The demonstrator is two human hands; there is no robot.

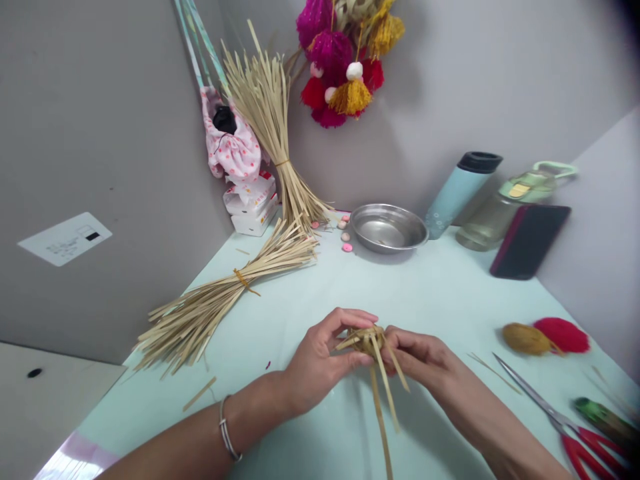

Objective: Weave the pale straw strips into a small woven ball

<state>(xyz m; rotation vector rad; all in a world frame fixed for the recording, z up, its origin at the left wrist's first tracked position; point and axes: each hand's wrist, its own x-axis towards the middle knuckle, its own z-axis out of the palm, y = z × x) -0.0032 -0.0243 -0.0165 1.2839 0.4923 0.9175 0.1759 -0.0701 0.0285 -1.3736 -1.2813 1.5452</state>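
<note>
A small woven ball of straw strips [367, 340] is held between both hands near the front of the table. My left hand [327, 353] curves around its left side, fingers over the top and thumb below. On its right side my right hand [413, 355] pinches at the weave, its fingertips partly hidden. Several loose strip ends hang down from the ball toward me. Left of my hands lies a tied bundle of straw strips [225, 287]. Red-handled scissors [555, 417] rest at the right, blades pointing away from me.
At the back stand a metal bowl [389, 229], a blue tumbler [463, 193], a green-lidded bottle [505, 210] and a leaning phone [531, 241]. Another straw bundle [277, 127] leans on the wall by tissue packs [253, 207]. Yarn balls, mustard [525, 339] and red [563, 335], lie right.
</note>
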